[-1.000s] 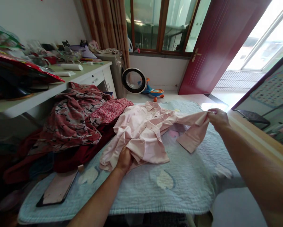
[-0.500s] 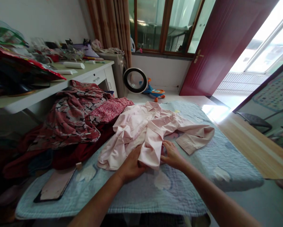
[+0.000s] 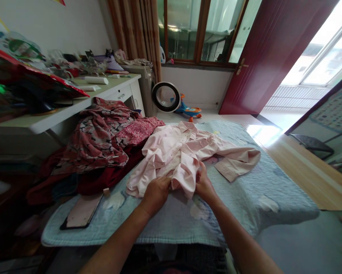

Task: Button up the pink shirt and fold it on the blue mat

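A crumpled pale pink shirt (image 3: 185, 152) lies on a light blue quilted cover (image 3: 239, 198) over a table. My left hand (image 3: 156, 191) is closed on the shirt's near hem, thumb on top of the cloth. My right hand (image 3: 203, 183) grips the same hem just to the right, fingers curled into the fabric. One sleeve (image 3: 239, 161) stretches out flat to the right, free of both hands.
A heap of red patterned clothes (image 3: 99, 140) lies left of the shirt. A flat pink-faced tablet (image 3: 83, 211) rests near the cover's left edge. A cluttered white desk (image 3: 82, 99) stands at left. Beyond are a round fan (image 3: 165, 97), a toy car (image 3: 188, 110) and a dark red door (image 3: 268, 57).
A second ago my right hand held the sleeve end out to the right; it let go and came to the shirt's near hem beside my left hand. The sleeve now lies flat.
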Demonstrator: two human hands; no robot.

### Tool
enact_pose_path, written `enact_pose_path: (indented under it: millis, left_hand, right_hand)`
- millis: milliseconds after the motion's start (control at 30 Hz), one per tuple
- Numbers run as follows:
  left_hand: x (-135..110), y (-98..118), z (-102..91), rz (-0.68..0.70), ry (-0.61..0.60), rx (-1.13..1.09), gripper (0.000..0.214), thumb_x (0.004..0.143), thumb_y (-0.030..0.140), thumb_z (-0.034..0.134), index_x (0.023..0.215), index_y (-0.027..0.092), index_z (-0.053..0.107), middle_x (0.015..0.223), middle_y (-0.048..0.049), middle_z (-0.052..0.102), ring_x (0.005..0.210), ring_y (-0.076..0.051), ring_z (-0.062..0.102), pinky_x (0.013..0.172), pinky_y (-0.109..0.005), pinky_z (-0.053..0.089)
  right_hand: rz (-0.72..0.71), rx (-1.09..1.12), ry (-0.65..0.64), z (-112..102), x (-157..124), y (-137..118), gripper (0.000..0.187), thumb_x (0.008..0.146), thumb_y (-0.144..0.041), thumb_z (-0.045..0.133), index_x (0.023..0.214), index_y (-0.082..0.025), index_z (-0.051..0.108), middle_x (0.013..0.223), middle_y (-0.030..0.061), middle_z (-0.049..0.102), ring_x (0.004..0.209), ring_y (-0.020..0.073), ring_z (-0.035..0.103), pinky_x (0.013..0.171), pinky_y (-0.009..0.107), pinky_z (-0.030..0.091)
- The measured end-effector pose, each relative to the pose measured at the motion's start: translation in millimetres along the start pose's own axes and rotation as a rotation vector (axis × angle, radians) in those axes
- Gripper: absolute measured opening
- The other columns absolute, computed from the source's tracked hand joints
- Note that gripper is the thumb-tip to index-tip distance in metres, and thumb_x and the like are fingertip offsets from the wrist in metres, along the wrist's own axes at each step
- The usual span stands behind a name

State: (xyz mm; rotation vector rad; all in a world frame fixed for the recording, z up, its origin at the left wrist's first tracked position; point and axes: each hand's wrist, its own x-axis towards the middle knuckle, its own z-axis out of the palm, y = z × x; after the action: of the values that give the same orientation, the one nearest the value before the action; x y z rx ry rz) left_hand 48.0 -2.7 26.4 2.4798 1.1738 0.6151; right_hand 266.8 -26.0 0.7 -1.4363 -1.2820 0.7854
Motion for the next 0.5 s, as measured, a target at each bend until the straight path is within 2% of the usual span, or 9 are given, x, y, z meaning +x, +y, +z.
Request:
enact_pose_path:
  millis: [67, 133, 233, 300, 367, 433, 467, 500]
  left_hand:
    - [-1, 7, -15.6, 0.031, 0.054, -0.109, 0.023, 0.085, 0.010, 0.048, 0.097, 0.019, 0.065, 0.102, -0.0076, 0.067, 0.101, -0.023, 0.061, 0.090, -0.036, 0.048]
    - [-5, 18, -31.3, 0.031, 0.113, -0.224, 0.021, 0.083, 0.012, 0.049, 0.095, 0.019, 0.065, 0.112, -0.0077, 0.063, 0.110, -0.023, 0.057, 0.095, -0.036, 0.046]
    - [-15, 37, -45.9, 0.037, 0.126, -0.418, 0.018, 0.088, 0.017, 0.046, 0.093, 0.019, 0.063, 0.118, -0.0075, 0.061, 0.114, -0.022, 0.056, 0.099, -0.035, 0.044]
    - [-22, 50, -46.7, 0.070, 0.007, -0.535, 0.019, 0.092, 0.022, 0.045, 0.099, 0.020, 0.062, 0.116, -0.0062, 0.063, 0.111, -0.020, 0.058, 0.098, -0.032, 0.044]
    - [-29, 59, -41.5, 0.133, -0.212, -0.582, 0.020, 0.093, 0.026, 0.048, 0.108, 0.022, 0.062, 0.115, -0.0038, 0.065, 0.107, -0.019, 0.060, 0.097, -0.030, 0.045]
    - [-34, 61, -33.8, 0.196, -0.415, -0.536, 0.024, 0.088, 0.025, 0.057, 0.110, 0.025, 0.063, 0.114, -0.0016, 0.067, 0.107, -0.019, 0.061, 0.097, -0.030, 0.044]
    - [-36, 59, -30.0, 0.201, -0.464, -0.488, 0.026, 0.085, 0.023, 0.060, 0.110, 0.025, 0.064, 0.114, -0.0015, 0.068, 0.107, -0.019, 0.061, 0.097, -0.030, 0.044]
    - [-37, 55, -26.7, 0.186, -0.473, -0.430, 0.027, 0.082, 0.022, 0.061, 0.109, 0.024, 0.064, 0.112, -0.0021, 0.068, 0.105, -0.020, 0.062, 0.095, -0.031, 0.045]
  right_hand:
    - [0.058, 0.112, 0.051, -5, -1, -6, 0.065, 0.072, -0.028, 0.065, 0.133, -0.019, 0.043, 0.094, 0.0032, 0.066, 0.079, 0.0179, 0.063, 0.073, 0.032, 0.052]
    - [0.074, 0.215, 0.157, -21, -1, -22, 0.049, 0.073, -0.027, 0.061, 0.120, -0.019, 0.052, 0.091, 0.0017, 0.064, 0.072, 0.0144, 0.059, 0.066, 0.027, 0.050]
    - [0.024, 0.339, 0.420, -54, -1, -58, 0.046, 0.073, -0.027, 0.061, 0.118, -0.020, 0.052, 0.086, -0.0006, 0.059, 0.065, 0.0116, 0.056, 0.056, 0.022, 0.046]
    - [-0.082, 0.304, 0.551, -69, -2, -80, 0.049, 0.073, -0.026, 0.064, 0.121, -0.022, 0.053, 0.092, 0.0001, 0.058, 0.069, 0.0115, 0.058, 0.059, 0.023, 0.048]
    - [-0.181, 0.179, 0.614, -71, -6, -93, 0.052, 0.076, -0.026, 0.065, 0.127, -0.024, 0.052, 0.104, 0.0034, 0.059, 0.083, 0.0154, 0.062, 0.070, 0.028, 0.053]
    - [-0.270, 0.026, 0.538, -62, -12, -94, 0.054, 0.079, -0.025, 0.064, 0.131, -0.026, 0.052, 0.118, 0.0072, 0.059, 0.104, 0.0211, 0.061, 0.087, 0.037, 0.053]
    - [-0.302, -0.038, 0.419, -54, -17, -90, 0.053, 0.079, -0.025, 0.064, 0.131, -0.026, 0.053, 0.124, 0.0084, 0.059, 0.113, 0.0231, 0.058, 0.096, 0.041, 0.050]
    - [-0.321, -0.080, 0.242, -46, -22, -84, 0.052, 0.080, -0.025, 0.064, 0.131, -0.026, 0.055, 0.128, 0.0089, 0.059, 0.119, 0.0242, 0.056, 0.101, 0.043, 0.046]
